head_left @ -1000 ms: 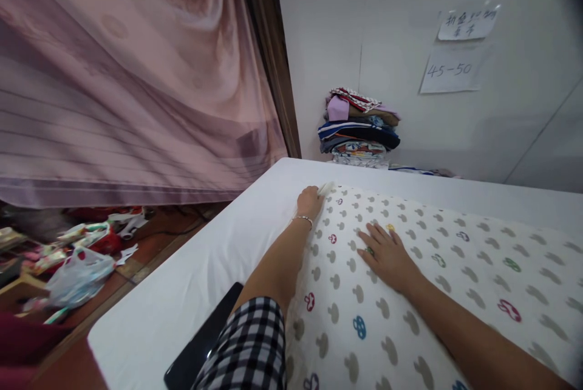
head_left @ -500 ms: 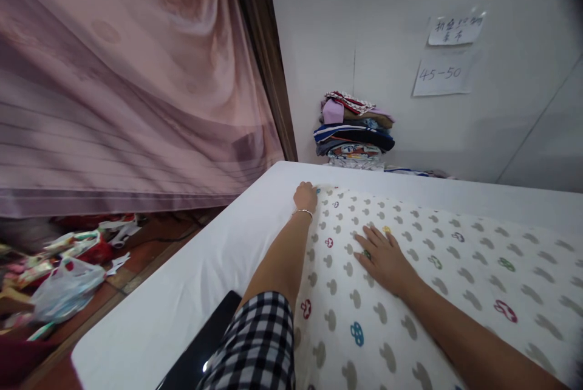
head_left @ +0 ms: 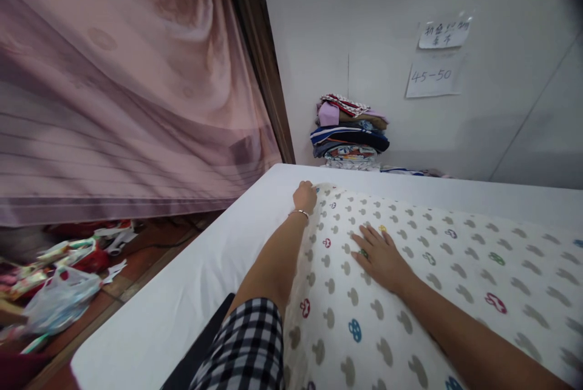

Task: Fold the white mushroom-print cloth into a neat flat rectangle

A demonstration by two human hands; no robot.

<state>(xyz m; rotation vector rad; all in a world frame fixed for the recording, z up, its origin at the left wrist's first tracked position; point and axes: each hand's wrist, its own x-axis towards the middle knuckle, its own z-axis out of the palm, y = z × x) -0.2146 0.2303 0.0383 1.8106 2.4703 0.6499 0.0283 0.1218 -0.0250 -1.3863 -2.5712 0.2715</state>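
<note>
- The mushroom-print cloth [head_left: 348,293] lies spread on the white table [head_left: 182,268], and it goes out of my view at the near side and at the right.
- The left hand [head_left: 305,195] is at the far left corner of this cloth, with its fingers curled. The fingertips are hidden, so I cannot tell if they are clamped on the fabric or only press on it.
- The right hand [head_left: 380,256] is open, palm down, its fingers a little apart, resting flat on the print. The two hands are apart from each other.
- If the left hand pulls while the right one presses hard, I think the cloth could wrinkle between them, or the corner could come out crooked.
- If the right hand presses too weakly, a pull at the corner may drag the whole cloth, because thin fabric probably slides easily on a smooth top.
- A dark flat object [head_left: 195,347] lies beside the checked sleeve [head_left: 250,347]. When the arm draws back, the sleeve could push it, maybe toward the table edge.
- The bracelet [head_left: 300,212] on the left wrist might catch a thread, if it rubs over the cloth.
- The pile of folded fabrics [head_left: 350,135] is beyond the far edge, well apart from both hands, so the risk there seems small.
</note>
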